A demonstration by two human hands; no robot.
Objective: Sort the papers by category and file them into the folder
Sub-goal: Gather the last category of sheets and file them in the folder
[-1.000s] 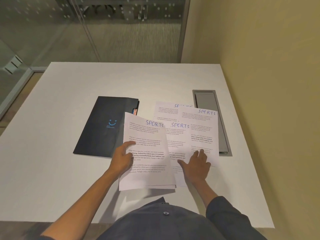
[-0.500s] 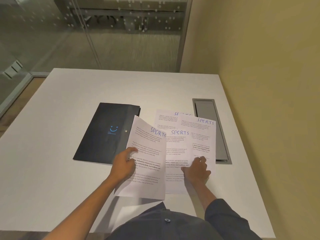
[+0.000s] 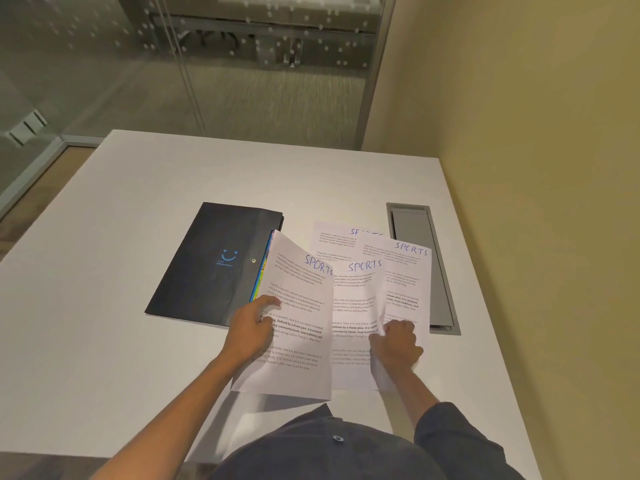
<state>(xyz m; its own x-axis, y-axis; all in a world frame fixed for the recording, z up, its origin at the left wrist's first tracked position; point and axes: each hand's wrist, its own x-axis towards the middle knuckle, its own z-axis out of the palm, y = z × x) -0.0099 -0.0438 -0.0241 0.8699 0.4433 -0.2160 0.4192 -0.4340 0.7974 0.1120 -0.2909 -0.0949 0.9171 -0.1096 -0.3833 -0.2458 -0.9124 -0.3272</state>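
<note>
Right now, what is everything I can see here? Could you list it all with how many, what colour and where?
table: one, white, fills the middle of the view.
folder: one, black with a blue smiley mark, flat on the table left of the papers; coloured edges show at its right side.
SPORTS papers: four visible, white with blue handwritten headings, overlapping right of the folder.
cable hatch: one, grey, set into the table right of the papers.
glass partition: dotted, behind the table.
wall: yellowish, at right.
left hand: grips the lifted leftmost paper.
right hand: pinches the rightmost paper.
</note>
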